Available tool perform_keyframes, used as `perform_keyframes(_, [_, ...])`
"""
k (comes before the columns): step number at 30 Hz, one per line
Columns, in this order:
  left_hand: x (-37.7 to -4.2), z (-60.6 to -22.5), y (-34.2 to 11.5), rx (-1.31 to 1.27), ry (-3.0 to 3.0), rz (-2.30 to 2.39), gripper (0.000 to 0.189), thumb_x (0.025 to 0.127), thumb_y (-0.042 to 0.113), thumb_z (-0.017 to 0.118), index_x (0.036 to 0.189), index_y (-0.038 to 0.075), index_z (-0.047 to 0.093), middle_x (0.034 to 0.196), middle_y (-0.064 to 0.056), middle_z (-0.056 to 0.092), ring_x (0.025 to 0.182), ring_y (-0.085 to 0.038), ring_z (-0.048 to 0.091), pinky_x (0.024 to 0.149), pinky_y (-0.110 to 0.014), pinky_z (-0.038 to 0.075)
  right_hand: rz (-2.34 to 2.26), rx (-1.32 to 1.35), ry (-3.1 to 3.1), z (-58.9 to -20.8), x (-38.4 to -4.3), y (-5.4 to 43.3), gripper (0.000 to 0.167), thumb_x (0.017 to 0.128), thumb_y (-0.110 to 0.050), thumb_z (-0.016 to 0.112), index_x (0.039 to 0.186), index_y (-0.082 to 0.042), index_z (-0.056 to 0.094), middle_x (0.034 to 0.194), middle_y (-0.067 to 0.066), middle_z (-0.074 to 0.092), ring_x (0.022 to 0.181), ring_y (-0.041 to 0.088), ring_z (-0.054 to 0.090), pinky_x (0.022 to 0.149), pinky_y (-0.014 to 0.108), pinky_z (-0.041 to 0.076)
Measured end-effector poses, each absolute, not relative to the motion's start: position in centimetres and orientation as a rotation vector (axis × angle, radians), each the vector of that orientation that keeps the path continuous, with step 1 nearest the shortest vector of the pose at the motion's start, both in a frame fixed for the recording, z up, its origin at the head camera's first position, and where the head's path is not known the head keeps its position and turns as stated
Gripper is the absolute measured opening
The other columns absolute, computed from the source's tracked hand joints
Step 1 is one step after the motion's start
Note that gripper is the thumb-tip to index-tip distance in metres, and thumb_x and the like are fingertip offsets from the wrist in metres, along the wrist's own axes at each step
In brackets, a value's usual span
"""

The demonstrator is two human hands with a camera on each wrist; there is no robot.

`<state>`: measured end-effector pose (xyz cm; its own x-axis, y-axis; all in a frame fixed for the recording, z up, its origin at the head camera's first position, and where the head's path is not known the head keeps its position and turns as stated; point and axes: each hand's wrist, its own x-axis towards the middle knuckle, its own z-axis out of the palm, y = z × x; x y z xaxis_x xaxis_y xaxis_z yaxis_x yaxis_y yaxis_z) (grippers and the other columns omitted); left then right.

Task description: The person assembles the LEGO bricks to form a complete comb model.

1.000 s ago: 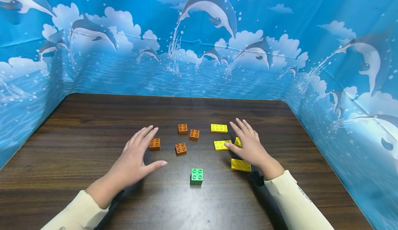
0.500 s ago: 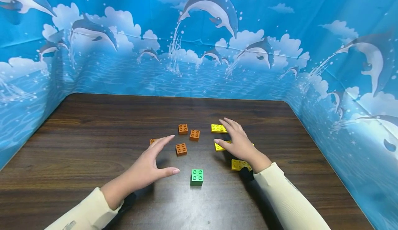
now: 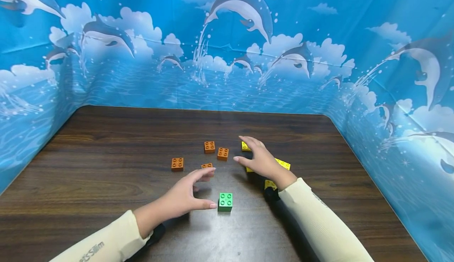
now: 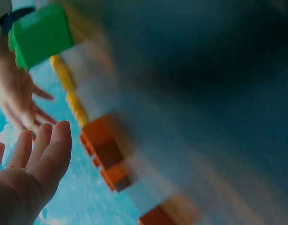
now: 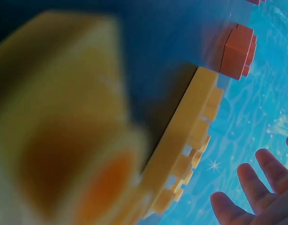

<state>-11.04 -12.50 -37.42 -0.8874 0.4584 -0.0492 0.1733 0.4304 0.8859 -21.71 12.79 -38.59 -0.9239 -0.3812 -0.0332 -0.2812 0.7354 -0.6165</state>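
Observation:
My left hand (image 3: pixel 188 195) holds nothing, its thumb tip right beside a green toy brick (image 3: pixel 225 202) and its fingers overlapping an orange brick (image 3: pixel 207 165). In the left wrist view those fingers are extended, with the green brick (image 4: pixel 43 40) beyond them. My right hand (image 3: pixel 261 160) reaches out over yellow bricks (image 3: pixel 283 164), fingers stretched and nothing held. It partly covers a far yellow brick (image 3: pixel 245 147) and a near one (image 3: pixel 270 184). A blurred yellow brick (image 5: pixel 59 75) fills the left of the right wrist view, a sharper one (image 5: pixel 181 126) behind it.
Other orange bricks (image 3: pixel 177 164) lie spread toward the back, two of them close together, one (image 3: pixel 209 147) behind the other (image 3: pixel 222 154). The dark wooden table (image 3: pixel 117 136) ends at a blue dolphin-print curtain (image 3: pixel 142 80) on the back and both sides.
My left hand has moved right and nearer, uncovering the leftmost orange brick and coming up to the green one. The right hand has shifted left across the yellow bricks. All bricks stay in place.

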Motion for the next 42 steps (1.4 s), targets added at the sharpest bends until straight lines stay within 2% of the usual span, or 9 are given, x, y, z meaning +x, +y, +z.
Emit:
perform_keyframes(6, [-11.3,-38.5,-11.4,0.531,2.325,1.451,0.082,0.079,0.026,0.081,0.145,0.002,0.038,0.141,-0.019,0.045,0.126,-0.038,0.046,0.096,-0.056,0.042,-1.026,-0.513,2.724,-38.4,-22.3,11.6,0.076,0.088,-0.042,0.068,0.152,-0.020,0.031,0.156,0.009,0.029,0.142,0.031,0.027,0.108,0.059,0.029])
perform_keyframes(12, [-11.4,-39.0,-10.8,0.532,2.325,1.417,0.080,0.076,0.021,0.083,0.142,-0.001,0.041,0.133,-0.019,0.052,0.119,-0.037,0.051,0.087,-0.050,0.048,-1.072,-0.452,2.667,-38.5,-23.2,10.2,0.074,0.089,-0.041,0.067,0.151,-0.018,0.033,0.155,0.011,0.030,0.140,0.031,0.032,0.108,0.056,0.031])
perform_keyframes(15, [-11.4,-39.1,-10.5,0.542,2.321,1.413,0.080,0.076,0.019,0.083,0.140,-0.003,0.042,0.129,-0.019,0.054,0.116,-0.037,0.053,0.090,-0.051,0.047,-1.097,-0.419,2.623,-38.3,-23.4,9.6,0.073,0.090,-0.039,0.067,0.151,-0.016,0.033,0.154,0.011,0.031,0.139,0.032,0.033,0.107,0.055,0.032])
perform_keyframes(21, [-11.6,-39.2,-10.1,0.506,2.282,1.416,0.079,0.075,0.018,0.083,0.139,-0.004,0.043,0.127,-0.017,0.056,0.113,-0.033,0.055,0.096,-0.051,0.043,-1.110,-0.419,2.567,-38.3,-23.9,8.9,0.074,0.089,-0.032,0.069,0.150,-0.010,0.034,0.152,0.014,0.035,0.138,0.032,0.034,0.107,0.052,0.034])
perform_keyframes(29, [-11.9,-39.3,-9.7,0.471,2.203,1.421,0.077,0.073,0.010,0.083,0.139,-0.003,0.044,0.125,-0.016,0.057,0.109,-0.029,0.056,0.094,-0.048,0.044,-1.135,-0.359,2.483,-38.7,-24.8,8.5,0.073,0.086,-0.020,0.074,0.148,-0.010,0.037,0.148,0.017,0.038,0.133,0.035,0.041,0.099,0.049,0.044])
perform_keyframes(42, [-11.8,-39.5,-9.2,0.431,2.235,1.396,0.071,0.069,0.000,0.083,0.133,-0.002,0.051,0.114,-0.011,0.059,0.100,-0.025,0.059,0.089,-0.044,0.048,-1.094,-0.341,2.439,-39.1,-25.2,8.1,0.066,0.083,-0.010,0.075,0.142,-0.010,0.046,0.140,0.015,0.047,0.124,0.031,0.048,0.098,0.046,0.044])
